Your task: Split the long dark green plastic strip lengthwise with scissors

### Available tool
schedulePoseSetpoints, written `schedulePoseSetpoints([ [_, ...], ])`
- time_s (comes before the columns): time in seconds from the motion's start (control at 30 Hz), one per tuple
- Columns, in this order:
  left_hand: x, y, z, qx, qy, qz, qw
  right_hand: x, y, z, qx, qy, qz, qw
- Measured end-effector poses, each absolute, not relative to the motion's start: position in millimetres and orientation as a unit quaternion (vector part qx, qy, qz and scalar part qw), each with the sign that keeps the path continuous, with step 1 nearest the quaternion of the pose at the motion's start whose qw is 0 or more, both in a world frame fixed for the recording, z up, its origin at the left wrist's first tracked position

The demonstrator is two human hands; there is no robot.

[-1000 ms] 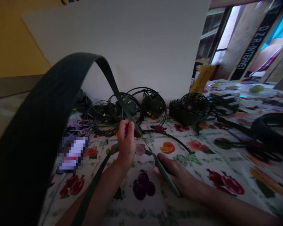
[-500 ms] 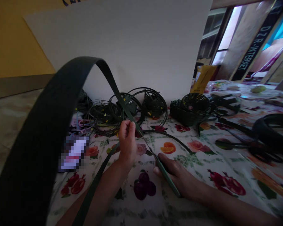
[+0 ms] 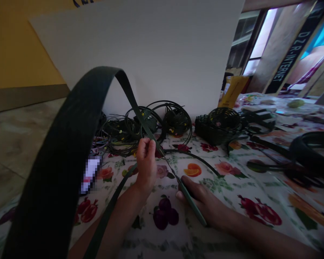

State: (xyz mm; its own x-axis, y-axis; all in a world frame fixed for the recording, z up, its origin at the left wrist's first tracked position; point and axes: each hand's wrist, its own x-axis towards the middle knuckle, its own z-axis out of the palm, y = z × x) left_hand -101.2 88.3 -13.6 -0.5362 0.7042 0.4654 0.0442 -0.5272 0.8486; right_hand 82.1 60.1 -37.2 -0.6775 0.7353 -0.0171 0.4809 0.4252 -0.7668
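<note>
My left hand is raised over the table, thumb and fingers pinched on a long dark green flat strip. From the pinch, the strip runs up into a high arch and comes down broad and close along the left. My right hand is wrapped round the green handle of a knife. Its thin blade points up and left, meeting the strip's end just right of my left fingers. A narrower green band passes beside my left forearm.
Behind my hands lie coiled thin strips, dark woven baskets and a round woven piece. A thick strip roll lies right. The fruit-print tablecloth covers the table. A white board stands behind; a blurred-out item lies left.
The near part of the arched strip has shifted slightly to the right, covering more of the blurred-out item. Both hands and the knife stay almost where they were.
</note>
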Motion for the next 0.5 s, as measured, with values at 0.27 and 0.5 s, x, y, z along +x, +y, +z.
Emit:
schedulePoseSetpoints([
  [0.27, -101.0, 90.4, -15.2, 0.429, 0.431, 0.764, 0.214, 82.5, 59.8, -38.3, -0.363, -0.831, 0.386, 0.17],
  [0.5, -101.0, 90.5, -15.2, 0.434, 0.432, 0.762, 0.211, 83.4, 60.5, -40.2, -0.358, -0.829, 0.396, 0.168],
])
